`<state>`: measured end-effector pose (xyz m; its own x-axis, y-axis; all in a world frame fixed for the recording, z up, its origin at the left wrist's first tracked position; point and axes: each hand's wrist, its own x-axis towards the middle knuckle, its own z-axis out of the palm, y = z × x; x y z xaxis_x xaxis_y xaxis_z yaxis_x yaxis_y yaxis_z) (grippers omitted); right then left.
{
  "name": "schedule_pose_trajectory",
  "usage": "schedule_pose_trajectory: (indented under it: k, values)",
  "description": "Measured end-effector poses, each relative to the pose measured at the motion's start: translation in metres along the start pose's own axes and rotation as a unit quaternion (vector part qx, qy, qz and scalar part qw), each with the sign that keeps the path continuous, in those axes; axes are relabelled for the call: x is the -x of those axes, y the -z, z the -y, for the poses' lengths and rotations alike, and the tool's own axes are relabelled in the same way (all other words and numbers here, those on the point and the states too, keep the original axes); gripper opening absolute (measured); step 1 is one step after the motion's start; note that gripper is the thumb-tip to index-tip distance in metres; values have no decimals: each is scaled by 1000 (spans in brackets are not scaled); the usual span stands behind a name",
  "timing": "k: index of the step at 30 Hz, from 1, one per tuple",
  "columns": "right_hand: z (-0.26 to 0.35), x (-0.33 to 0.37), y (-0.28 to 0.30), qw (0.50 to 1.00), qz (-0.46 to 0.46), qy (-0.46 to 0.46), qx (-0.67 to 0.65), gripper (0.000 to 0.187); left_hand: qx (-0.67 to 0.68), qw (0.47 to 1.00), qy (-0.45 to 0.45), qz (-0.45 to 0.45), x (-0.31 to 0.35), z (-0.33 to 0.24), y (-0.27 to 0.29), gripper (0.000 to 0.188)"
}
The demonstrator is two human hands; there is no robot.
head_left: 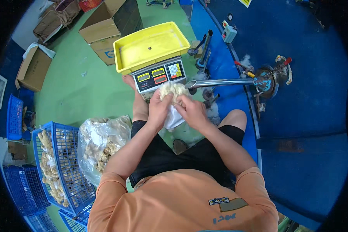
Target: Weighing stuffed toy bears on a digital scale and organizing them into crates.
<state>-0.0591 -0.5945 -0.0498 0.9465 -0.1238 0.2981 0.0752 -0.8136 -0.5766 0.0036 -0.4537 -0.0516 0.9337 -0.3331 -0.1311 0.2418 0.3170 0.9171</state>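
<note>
Both hands meet over my lap, in front of the scale. My left hand is closed round the left side of a cream fluffy plush piece, its thumb pressed on top. My right hand pinches the same piece from the right, fingers bent. White cloth hangs below between the hands; whether it is joined to the plush I cannot tell. The open, slanted end of a shiny metal tube points at the plush from the right, just beside it.
A digital scale carries a yellow tray with a small dark bit inside. To my left are a clear bag and a blue crate of tan plush pieces. The blue machine fills the right; a carton stands beyond.
</note>
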Motion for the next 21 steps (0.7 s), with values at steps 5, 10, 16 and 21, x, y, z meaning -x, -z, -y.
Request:
schedule_pose_trajectory:
  k: [5,10,16,21]
  values:
    - [-5,-6,-3,996,-22,-50,-66,19,31,999,-8,8,-5,-3,-3,30]
    - [-10,-5,-2,991,-17,66,-119,17,31,999,-36,12,-5,-9,-13,30]
    - [-9,-13,15,988,-109,56,88,16,-50,997,-39,36,-42,-24,-34,26]
    - [-4,-19,31,977,-139,49,153,18,-172,974,-83,121,-69,-30,-46,25]
